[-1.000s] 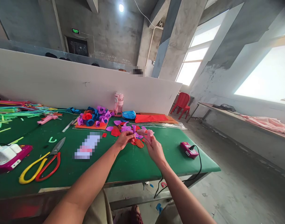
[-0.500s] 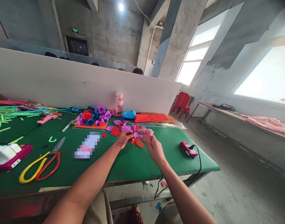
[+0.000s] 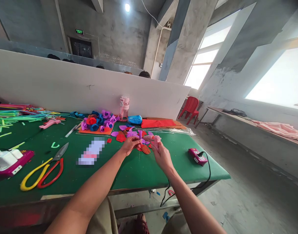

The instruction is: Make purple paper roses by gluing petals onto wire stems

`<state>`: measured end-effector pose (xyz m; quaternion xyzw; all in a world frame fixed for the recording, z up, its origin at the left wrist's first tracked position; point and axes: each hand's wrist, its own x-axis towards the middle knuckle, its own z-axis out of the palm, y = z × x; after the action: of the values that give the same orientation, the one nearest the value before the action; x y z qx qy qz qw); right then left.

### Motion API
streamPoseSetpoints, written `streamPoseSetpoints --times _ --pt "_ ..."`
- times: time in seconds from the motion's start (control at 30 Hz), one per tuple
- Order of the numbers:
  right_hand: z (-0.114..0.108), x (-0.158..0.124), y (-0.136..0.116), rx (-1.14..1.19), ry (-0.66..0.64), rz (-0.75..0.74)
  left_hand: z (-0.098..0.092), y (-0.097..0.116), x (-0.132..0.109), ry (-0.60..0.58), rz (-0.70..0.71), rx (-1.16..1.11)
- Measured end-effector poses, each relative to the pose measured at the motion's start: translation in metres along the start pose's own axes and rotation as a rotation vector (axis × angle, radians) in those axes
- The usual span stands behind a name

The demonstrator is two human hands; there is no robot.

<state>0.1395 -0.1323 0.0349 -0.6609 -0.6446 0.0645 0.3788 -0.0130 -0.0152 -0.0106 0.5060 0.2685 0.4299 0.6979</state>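
Observation:
My left hand (image 3: 129, 144) is closed in a pinch on a small red and purple felt piece (image 3: 138, 144) above the green table (image 3: 129, 170). My right hand (image 3: 161, 155) is wrapped round a pink glue gun (image 3: 154, 139), whose nozzle points left toward that piece. Loose red and purple felt petals (image 3: 126, 134) lie on the table just beyond both hands. A pile of finished blue, purple and red felt flowers (image 3: 97, 122) rests on an orange sheet farther back.
Yellow and red scissors (image 3: 41, 169) lie at the left front. A pink power strip (image 3: 197, 156) with a black cord sits by the right edge. A second glue gun (image 3: 49, 123), green straws (image 3: 14, 117), a pink bottle (image 3: 124, 108) and a white partition (image 3: 66, 84) stand behind.

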Motion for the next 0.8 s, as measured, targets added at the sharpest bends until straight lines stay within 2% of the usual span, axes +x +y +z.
streamPoseSetpoints --times 0.8 --pt "0.0011 0.0003 -0.0009 0.026 0.018 0.006 -0.0002 -0.0003 -0.0004 0.020 -0.012 0.011"
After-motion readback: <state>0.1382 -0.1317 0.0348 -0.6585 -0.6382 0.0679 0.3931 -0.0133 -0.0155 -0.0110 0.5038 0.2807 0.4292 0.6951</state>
